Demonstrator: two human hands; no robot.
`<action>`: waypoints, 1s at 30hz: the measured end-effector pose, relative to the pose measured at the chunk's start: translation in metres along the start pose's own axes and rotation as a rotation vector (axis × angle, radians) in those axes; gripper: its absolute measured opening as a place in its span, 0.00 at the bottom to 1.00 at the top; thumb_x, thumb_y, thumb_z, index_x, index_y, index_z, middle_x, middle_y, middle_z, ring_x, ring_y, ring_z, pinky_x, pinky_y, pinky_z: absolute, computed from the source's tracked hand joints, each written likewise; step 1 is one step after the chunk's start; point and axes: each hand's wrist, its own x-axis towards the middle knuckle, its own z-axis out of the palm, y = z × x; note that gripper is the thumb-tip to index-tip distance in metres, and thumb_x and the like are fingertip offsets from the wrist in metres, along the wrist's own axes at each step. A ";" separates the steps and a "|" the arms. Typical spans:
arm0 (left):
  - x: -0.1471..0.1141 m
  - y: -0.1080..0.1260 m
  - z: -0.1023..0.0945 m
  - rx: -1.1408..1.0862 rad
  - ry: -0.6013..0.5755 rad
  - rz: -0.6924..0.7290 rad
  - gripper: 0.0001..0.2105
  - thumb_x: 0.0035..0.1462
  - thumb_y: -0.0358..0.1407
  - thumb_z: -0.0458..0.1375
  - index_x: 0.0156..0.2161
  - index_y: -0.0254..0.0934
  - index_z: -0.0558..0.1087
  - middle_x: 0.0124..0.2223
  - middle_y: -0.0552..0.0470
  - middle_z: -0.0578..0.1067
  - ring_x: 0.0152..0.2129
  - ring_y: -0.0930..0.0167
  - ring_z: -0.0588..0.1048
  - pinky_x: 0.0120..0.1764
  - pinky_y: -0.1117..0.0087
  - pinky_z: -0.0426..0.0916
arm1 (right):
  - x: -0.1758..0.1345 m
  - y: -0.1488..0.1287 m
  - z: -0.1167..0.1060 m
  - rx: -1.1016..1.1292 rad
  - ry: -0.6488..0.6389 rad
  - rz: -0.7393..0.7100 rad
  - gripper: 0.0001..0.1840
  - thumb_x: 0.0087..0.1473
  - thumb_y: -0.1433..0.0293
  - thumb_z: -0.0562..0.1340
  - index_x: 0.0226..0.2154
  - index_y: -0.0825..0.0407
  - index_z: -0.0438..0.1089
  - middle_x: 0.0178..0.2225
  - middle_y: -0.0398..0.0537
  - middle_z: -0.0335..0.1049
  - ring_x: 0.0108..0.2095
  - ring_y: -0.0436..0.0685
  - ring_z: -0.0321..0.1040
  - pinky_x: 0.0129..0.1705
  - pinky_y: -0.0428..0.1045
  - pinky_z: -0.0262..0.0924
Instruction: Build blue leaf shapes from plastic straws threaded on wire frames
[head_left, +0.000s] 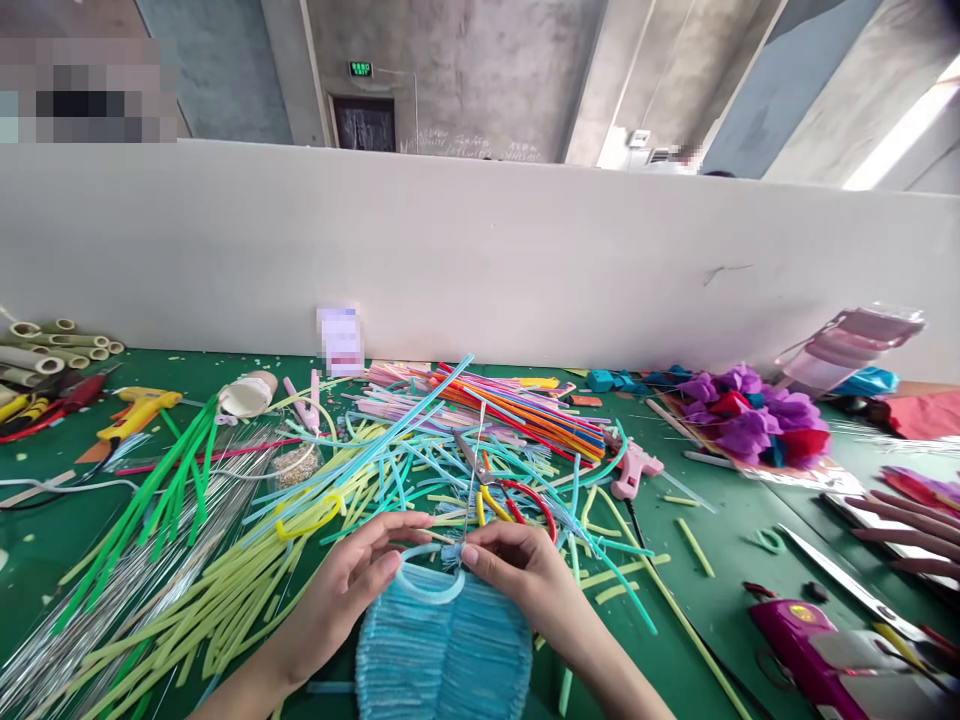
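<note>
Blue fuzzy panel [446, 645] is seen at six o'clock, below and between the two hands. By the half-curled left hand [349, 575], the panel's pale loop [431, 597] is touched at its ten o'clock; whether it is gripped cannot be told. By the right hand [525, 570], with thumb and forefinger nearly closed, a thin wire [474, 470] is pinched at the loop's one o'clock, beside a small blue tuft [451, 553].
</note>
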 end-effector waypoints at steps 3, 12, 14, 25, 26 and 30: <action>0.000 0.000 0.000 0.014 -0.044 -0.015 0.22 0.65 0.51 0.51 0.57 0.43 0.73 0.60 0.46 0.73 0.59 0.57 0.68 0.59 0.60 0.63 | -0.001 -0.003 0.001 0.028 -0.019 0.001 0.20 0.46 0.54 0.73 0.32 0.53 0.80 0.27 0.44 0.73 0.28 0.50 0.63 0.31 0.45 0.53; 0.001 -0.005 -0.002 0.013 -0.015 0.022 0.20 0.69 0.46 0.46 0.50 0.43 0.78 0.60 0.48 0.74 0.61 0.57 0.65 0.64 0.56 0.54 | -0.004 -0.009 0.004 0.059 -0.035 0.015 0.19 0.45 0.54 0.73 0.30 0.52 0.80 0.26 0.43 0.72 0.28 0.50 0.62 0.31 0.46 0.53; 0.002 -0.006 -0.003 -0.010 -0.044 0.027 0.18 0.68 0.46 0.48 0.46 0.42 0.80 0.59 0.46 0.75 0.60 0.56 0.66 0.64 0.53 0.54 | -0.005 -0.010 0.004 0.072 -0.035 0.015 0.18 0.44 0.54 0.74 0.29 0.52 0.80 0.26 0.43 0.72 0.28 0.50 0.62 0.31 0.46 0.53; 0.005 -0.009 -0.011 0.026 -0.149 0.102 0.12 0.66 0.45 0.53 0.38 0.41 0.76 0.56 0.45 0.76 0.60 0.57 0.66 0.61 0.55 0.58 | -0.008 -0.014 0.002 0.119 -0.008 0.040 0.17 0.43 0.55 0.75 0.29 0.51 0.80 0.26 0.43 0.72 0.29 0.50 0.61 0.32 0.45 0.53; 0.005 -0.010 -0.012 0.077 -0.117 0.121 0.12 0.66 0.45 0.53 0.39 0.41 0.76 0.56 0.45 0.76 0.60 0.58 0.66 0.61 0.56 0.58 | -0.008 -0.014 0.002 0.119 0.000 0.039 0.18 0.42 0.55 0.75 0.29 0.51 0.81 0.26 0.43 0.72 0.29 0.50 0.61 0.32 0.45 0.54; 0.009 -0.018 -0.017 0.317 0.005 0.198 0.12 0.67 0.43 0.53 0.41 0.43 0.77 0.55 0.46 0.76 0.59 0.60 0.67 0.62 0.58 0.58 | -0.007 -0.015 0.001 0.125 0.037 0.047 0.19 0.40 0.54 0.76 0.29 0.52 0.80 0.27 0.44 0.73 0.29 0.51 0.63 0.32 0.46 0.55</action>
